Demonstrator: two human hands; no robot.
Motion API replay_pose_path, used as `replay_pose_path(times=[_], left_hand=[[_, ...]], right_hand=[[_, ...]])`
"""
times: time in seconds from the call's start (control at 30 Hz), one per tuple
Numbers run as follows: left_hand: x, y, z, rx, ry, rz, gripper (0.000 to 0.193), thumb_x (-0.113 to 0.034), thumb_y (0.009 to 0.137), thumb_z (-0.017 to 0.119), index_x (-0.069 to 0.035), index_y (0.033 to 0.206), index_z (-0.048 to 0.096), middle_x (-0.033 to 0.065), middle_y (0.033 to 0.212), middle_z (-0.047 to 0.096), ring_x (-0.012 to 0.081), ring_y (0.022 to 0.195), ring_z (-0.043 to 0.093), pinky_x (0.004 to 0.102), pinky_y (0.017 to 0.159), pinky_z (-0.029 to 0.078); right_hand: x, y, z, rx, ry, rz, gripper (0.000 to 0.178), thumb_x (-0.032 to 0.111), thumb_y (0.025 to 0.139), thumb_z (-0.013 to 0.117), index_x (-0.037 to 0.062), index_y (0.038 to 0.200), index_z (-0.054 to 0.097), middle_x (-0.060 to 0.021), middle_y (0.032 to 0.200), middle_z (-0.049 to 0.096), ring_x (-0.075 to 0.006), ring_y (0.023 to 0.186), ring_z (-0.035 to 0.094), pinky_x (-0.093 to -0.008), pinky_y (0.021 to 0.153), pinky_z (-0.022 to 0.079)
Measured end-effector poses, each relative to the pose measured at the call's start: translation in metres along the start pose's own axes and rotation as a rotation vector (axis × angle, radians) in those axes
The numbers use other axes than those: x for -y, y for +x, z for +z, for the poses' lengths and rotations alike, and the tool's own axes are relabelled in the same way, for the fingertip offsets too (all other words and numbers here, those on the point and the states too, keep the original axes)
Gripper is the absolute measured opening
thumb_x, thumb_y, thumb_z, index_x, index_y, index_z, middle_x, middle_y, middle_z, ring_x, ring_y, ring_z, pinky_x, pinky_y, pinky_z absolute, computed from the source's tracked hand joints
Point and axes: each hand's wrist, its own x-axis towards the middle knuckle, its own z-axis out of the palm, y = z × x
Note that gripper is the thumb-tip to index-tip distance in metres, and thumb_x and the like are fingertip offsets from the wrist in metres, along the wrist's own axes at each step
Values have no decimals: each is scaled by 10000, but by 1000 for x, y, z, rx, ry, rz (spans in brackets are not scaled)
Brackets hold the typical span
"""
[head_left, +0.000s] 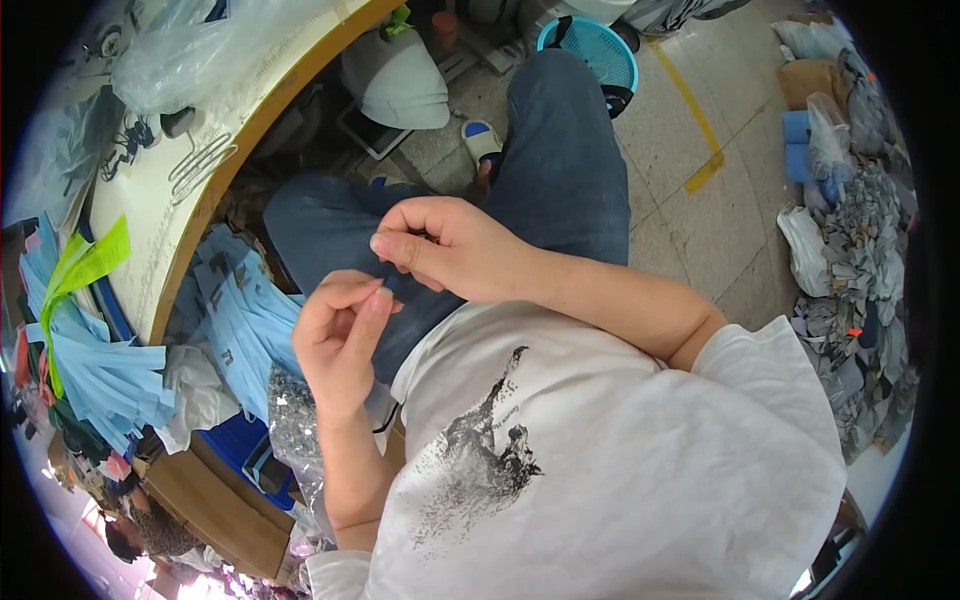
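Above my lap, my two hands are raised close together, a small gap between their fingertips. My left hand (338,338) has thumb and forefinger pressed together in a pinch. My right hand (452,246) is likewise closed, its thumb against the curled forefinger. Whatever they hold, if anything, is too small to make out. Beneath them are my dark blue trousers (575,160). Left of my left hand, light blue fabric strips (245,310) hang in a bundle beside the table.
A curved-edge table (150,230) at the left bears clear plastic, bent wire (203,165) and more blue strips (95,365) tied with lime-green ribbon. Cardboard (215,510) stands lower left. A turquoise basket (600,50) is beyond my knee. Grey scraps (865,270) are heaped at the right.
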Motion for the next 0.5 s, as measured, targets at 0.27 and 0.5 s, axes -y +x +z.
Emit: replay_pose_path(times=[0.27,0.5], left_hand=[[-1,4,7,-74,28,-108,191,31,919,582,43,1108,607,65,965,613,102,806,594,245,734,518],[0,2,10,-166,-24,-162,137,-18,932,594,29,1059,615,43,877,639,88,782,604,223,707,509]], right_hand=[[3,-6,-3,-34,-66,-86,180,218,969,586,43,928,594,42,660,504,-23,545,435,-197,481,348],[-5,-5,-5,-40,-119,-166,142,184,948,618,44,930,604,35,724,538,-15,591,459,-188,509,368]])
